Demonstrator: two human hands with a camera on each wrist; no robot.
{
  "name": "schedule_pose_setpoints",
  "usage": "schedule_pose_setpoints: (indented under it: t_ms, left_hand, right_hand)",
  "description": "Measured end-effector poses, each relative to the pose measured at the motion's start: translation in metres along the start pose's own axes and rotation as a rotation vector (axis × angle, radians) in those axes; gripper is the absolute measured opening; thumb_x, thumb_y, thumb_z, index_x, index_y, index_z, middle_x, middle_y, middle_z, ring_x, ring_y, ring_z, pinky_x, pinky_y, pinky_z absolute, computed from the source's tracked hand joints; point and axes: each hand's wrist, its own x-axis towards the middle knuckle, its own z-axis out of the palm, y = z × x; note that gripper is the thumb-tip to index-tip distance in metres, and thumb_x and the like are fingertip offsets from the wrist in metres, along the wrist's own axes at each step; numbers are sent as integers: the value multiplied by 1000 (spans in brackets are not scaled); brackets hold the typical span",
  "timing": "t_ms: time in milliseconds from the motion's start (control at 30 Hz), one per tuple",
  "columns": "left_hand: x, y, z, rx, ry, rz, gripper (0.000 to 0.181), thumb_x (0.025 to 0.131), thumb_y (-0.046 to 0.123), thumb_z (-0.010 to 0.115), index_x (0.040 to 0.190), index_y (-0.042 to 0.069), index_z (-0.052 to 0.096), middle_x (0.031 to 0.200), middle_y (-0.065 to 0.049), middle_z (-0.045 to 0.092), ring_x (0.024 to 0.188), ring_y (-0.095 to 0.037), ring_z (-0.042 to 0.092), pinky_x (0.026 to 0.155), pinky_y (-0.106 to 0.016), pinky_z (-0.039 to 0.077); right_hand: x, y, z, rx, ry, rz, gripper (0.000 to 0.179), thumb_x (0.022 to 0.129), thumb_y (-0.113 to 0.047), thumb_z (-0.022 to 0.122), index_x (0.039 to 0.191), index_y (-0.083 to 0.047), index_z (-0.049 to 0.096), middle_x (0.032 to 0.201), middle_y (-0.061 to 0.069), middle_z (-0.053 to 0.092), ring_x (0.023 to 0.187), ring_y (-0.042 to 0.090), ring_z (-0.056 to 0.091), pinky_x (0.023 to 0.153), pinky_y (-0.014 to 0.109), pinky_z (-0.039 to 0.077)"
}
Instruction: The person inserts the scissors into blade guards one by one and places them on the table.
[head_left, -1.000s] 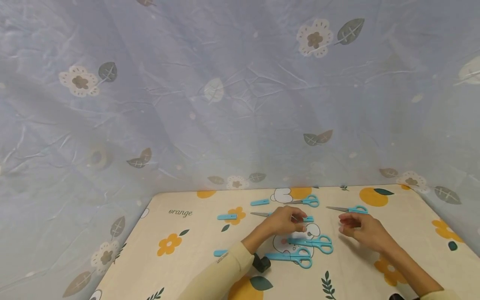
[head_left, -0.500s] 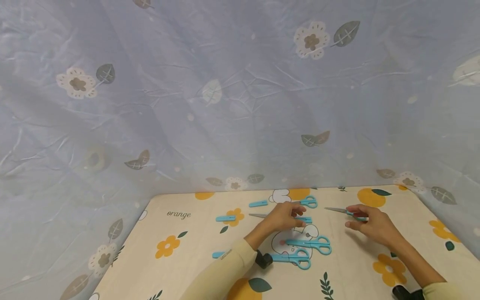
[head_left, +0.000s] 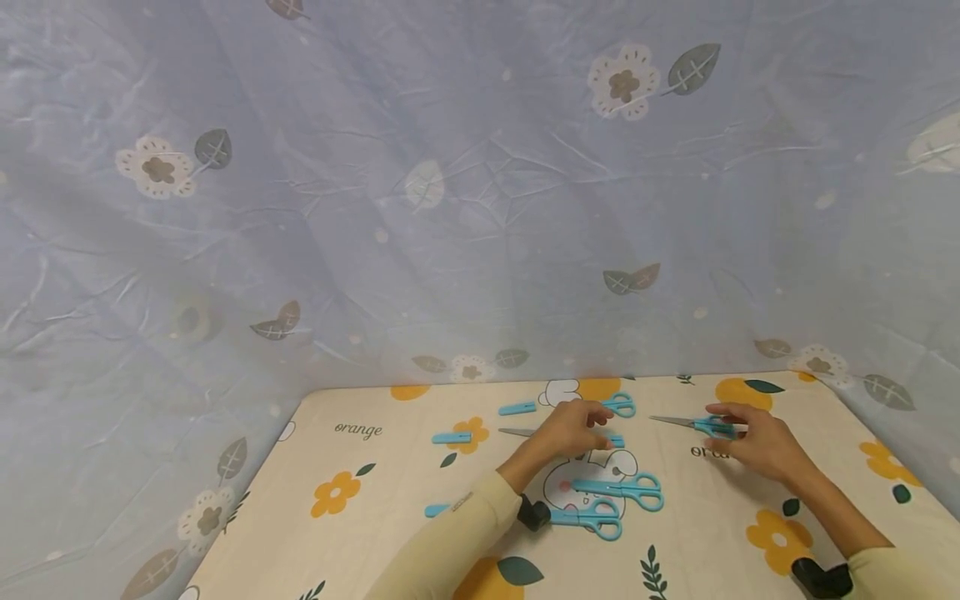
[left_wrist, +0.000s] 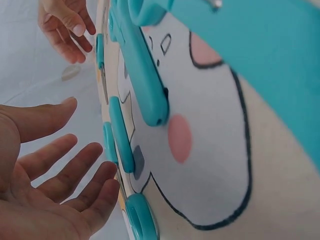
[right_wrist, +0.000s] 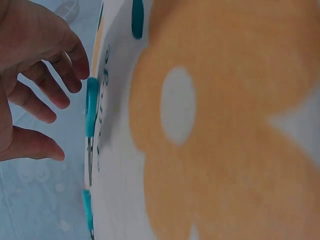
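Observation:
My right hand (head_left: 757, 442) hovers beside the blue handles of uncovered scissors (head_left: 672, 421), fingers bent and thumb apart. In the right wrist view, fingertips come close to the scissors' handle (right_wrist: 91, 106); contact cannot be told. My left hand (head_left: 566, 429) hangs with spread fingers over the middle scissors, whose blade (head_left: 516, 432) pokes out at left while its handles are hidden. A blue blade cap (head_left: 617, 442) lies by its thumb. Seen from the left wrist, nothing is in the left palm (left_wrist: 50, 210). Scissors behind this hand show blue handles (head_left: 619, 405).
Two capped pairs of scissors (head_left: 630, 490) (head_left: 596, 519) lie nearer me. Loose blue caps (head_left: 517, 408) (head_left: 452, 437) are at the left, and another blue piece (head_left: 437, 510) is partly under the left sleeve (head_left: 457, 533). A patterned curtain (head_left: 480, 208) rises behind the table.
My right hand has moved rightward to the handles of the right-hand scissors, whose handle end has turned slightly toward me. The left hand has barely shifted.

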Motion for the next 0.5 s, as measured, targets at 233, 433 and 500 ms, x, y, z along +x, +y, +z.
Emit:
schedule_pose_setpoints:
  t_ms: [233,433,500]
  left_hand:
    - [7,-3,4,-42,-11,-34,47,91,22,88,136,15,75,129,0,78,123,-19,70,99,-25,56]
    - [11,-3,3,-43,-24,-45,47,90,21,89,135,15,75,129,-1,78,121,-18,70,97,-25,56]
    - [12,-3,3,-39,-25,-50,47,90,20,89,135,15,75,128,-1,78,120,-18,70,97,-24,56]
  right_hand:
    - [8,11,-8,-38,-34,-9,67,92,-20,85,144,11,58,143,46,53,119,67,60,86,66,59]
    - [15,16,-13,-59,-109,-16,72,91,-24,85,146,12,55,147,47,49,127,67,55,92,72,54]
    - [17,16,-14,-68,-128,-10,74,90,-25,86,146,13,54,146,46,50,127,66,55,93,73,52]
